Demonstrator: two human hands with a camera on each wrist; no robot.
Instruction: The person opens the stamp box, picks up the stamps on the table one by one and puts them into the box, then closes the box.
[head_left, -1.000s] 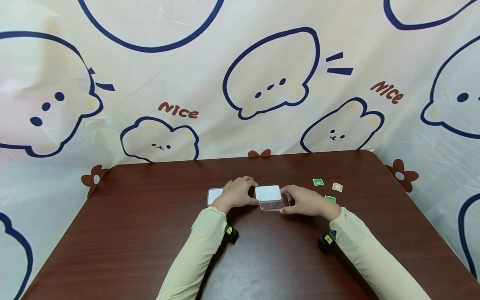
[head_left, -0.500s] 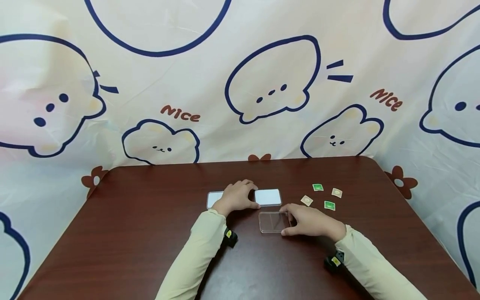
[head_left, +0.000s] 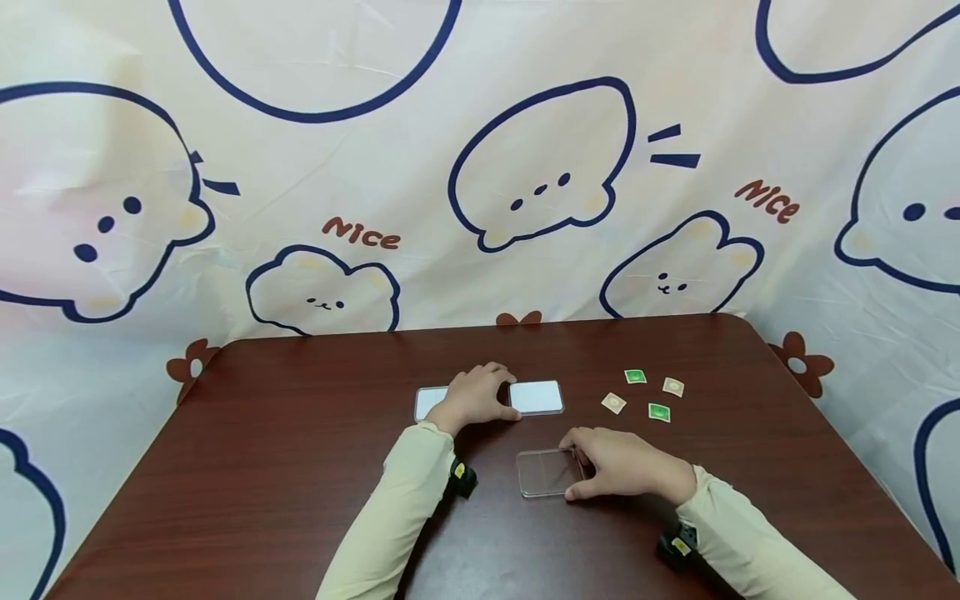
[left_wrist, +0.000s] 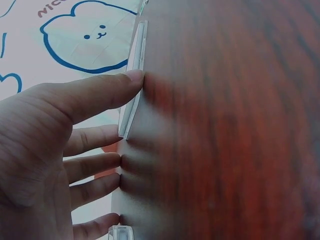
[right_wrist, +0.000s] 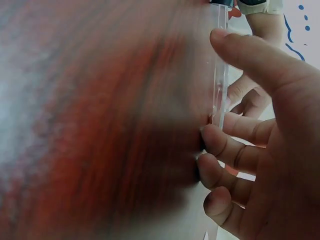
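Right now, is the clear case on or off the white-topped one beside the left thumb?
Off: the head view shows bare table between the clear case, gripped by the right hand, and the white-topped case.

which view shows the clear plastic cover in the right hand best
The head view: most of the clear plastic cover shows from above, its outline plain, with the right hand gripping its right end. The right wrist view shows it edge-on, as a thin strip. In the left wrist view I cannot pick it out for certain.
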